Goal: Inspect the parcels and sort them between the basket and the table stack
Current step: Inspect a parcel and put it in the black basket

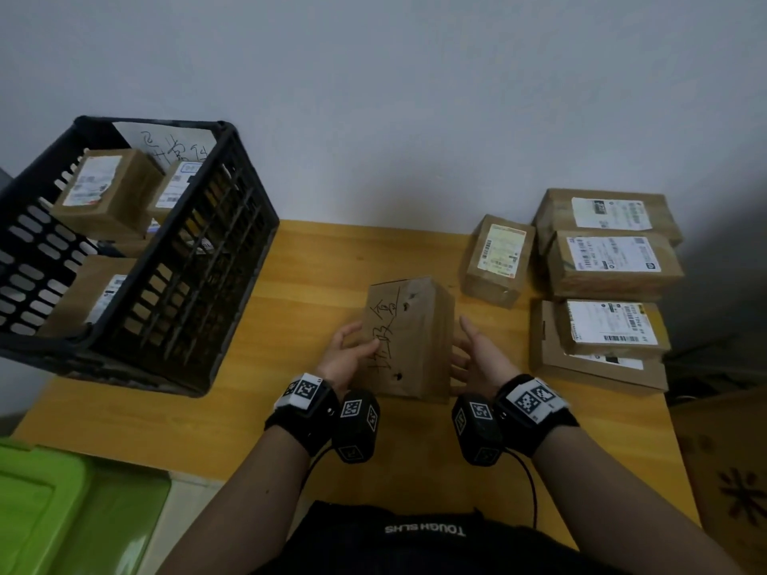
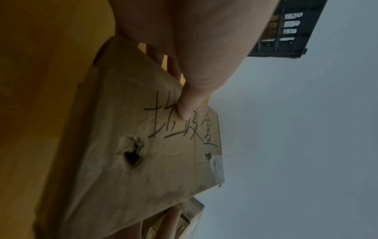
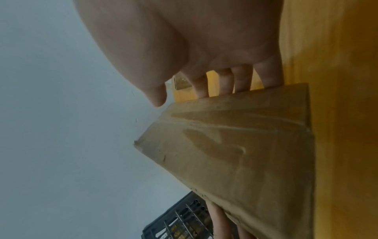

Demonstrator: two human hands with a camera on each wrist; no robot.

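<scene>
A brown parcel with black handwriting and two punched holes is held tilted over the yellow table, between both hands. My left hand grips its left edge, with the thumb pressed on the written face and the fingers behind. My right hand lies against the right side with straight fingers behind the edge and the thumb off the box. The black slatted basket at the left holds several labelled parcels. I cannot tell whether the held parcel touches the table.
Stacked labelled parcels fill the table's right side, with a single parcel just left of them. A green bin sits low at the left and a printed carton at the right. A grey wall runs behind the table.
</scene>
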